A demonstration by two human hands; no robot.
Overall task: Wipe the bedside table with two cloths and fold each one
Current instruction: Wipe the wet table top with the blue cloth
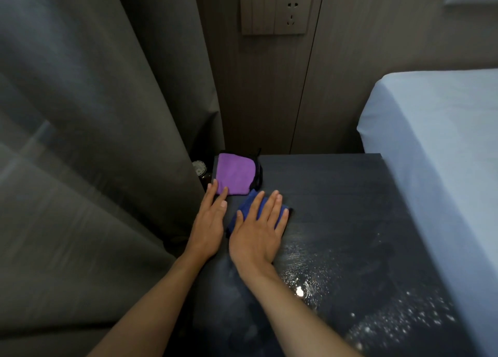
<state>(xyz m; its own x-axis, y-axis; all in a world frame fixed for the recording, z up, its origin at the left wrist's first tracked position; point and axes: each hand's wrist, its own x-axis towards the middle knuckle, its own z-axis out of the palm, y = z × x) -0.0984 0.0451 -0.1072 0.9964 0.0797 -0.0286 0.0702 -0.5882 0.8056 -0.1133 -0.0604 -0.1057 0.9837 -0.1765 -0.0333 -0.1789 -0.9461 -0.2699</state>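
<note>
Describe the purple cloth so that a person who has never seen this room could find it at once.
Start from the dark bedside table between the grey curtain and the white bed. At its far left corner, below the wall socket, lies the purple cloth, folded flat, with the left hand's fingertips on its near edge. Unlike the dark blue cloth under the right hand, it is bright purple with black trim.

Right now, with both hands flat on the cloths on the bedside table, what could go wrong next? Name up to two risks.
1. The purple cloth lies at the table's back left corner; a push from the left hand could slide it off towards the curtain.
2. The right hand presses the blue cloth, which looks bunched; its fold may come undone.
</note>
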